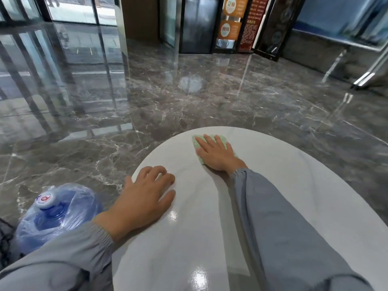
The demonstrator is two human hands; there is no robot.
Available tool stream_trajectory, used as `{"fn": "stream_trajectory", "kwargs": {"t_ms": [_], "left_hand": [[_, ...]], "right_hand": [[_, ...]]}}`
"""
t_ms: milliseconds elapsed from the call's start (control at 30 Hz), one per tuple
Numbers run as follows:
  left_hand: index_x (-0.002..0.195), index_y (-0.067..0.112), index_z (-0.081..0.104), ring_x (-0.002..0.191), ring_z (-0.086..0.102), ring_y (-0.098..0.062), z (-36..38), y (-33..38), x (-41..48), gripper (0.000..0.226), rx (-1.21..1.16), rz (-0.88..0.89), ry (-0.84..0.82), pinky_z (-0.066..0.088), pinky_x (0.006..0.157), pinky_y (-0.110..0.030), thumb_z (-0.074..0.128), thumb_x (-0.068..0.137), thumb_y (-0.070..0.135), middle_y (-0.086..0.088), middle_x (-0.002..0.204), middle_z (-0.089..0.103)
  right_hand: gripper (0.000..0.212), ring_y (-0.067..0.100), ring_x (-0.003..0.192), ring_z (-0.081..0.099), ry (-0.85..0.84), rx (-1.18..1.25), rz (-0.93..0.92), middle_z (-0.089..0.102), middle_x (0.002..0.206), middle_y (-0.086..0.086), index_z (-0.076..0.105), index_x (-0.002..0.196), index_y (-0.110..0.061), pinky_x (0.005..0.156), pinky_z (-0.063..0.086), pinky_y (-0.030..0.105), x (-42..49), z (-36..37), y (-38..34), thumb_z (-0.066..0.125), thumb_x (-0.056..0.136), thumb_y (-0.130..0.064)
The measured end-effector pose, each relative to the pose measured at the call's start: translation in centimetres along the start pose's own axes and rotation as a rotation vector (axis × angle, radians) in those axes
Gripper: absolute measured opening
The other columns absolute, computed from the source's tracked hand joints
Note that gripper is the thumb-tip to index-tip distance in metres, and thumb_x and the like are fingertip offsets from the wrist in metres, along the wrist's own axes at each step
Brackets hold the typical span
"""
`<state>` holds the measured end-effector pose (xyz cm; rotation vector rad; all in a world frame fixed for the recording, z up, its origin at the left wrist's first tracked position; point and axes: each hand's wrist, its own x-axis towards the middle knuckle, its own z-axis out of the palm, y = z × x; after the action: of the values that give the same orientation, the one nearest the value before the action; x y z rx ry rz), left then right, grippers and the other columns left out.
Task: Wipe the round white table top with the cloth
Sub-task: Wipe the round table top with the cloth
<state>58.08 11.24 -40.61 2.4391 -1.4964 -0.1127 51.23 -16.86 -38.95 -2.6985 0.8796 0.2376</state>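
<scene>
Wrapped water jug (63,213) beside table top (210,238)

Nothing legible: print on orange posters (232,9), red board (253,22), bottle cap (45,199) too blurred

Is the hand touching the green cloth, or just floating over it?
Touching. The head view shows the right hand lying flat on the green cloth, covering most of it and pressing it onto the white table top.

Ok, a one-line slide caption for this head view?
Right hand presses a green cloth flat on the round white table top; left hand rests near its edge.
</scene>
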Motion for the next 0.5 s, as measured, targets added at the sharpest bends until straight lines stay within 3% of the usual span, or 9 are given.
{"fn": "stream_trajectory", "kwargs": {"t_ms": [300, 500], "left_hand": [[0.129, 0.046, 0.051, 0.138, 0.031, -0.019, 0.3, 0.1, 0.6, 0.051, 0.005, 0.044, 0.031, 0.034, 0.103, -0.055, 0.032, 0.091, 0.073, 0.019, 0.138, 0.042], [0.129, 0.047, 0.048, 0.14, 0.03, -0.022, 0.3, 0.7, 0.8, 0.053, 0.039, 0.031, 0.019, 0.034, 0.101, -0.057, 0.033, 0.087, 0.075, 0.019, 0.138, 0.039]], "right_hand": [[0.058, 0.021, 0.159, -0.01, 0.087, 0.124, 0.587, -0.008, 0.171, -0.018, 0.001, 0.161, -0.051, 0.123, -0.006, 0.058, -11.8, -2.1, 21.3, 0.015, 0.104, -0.057], [0.06, 0.026, 0.159, -0.012, 0.088, 0.149, 0.719, -0.009, 0.172, -0.015, 0.001, 0.162, -0.047, 0.123, -0.007, 0.061, -14.2, -2.4, 23.7, 0.017, 0.105, -0.048]]}}
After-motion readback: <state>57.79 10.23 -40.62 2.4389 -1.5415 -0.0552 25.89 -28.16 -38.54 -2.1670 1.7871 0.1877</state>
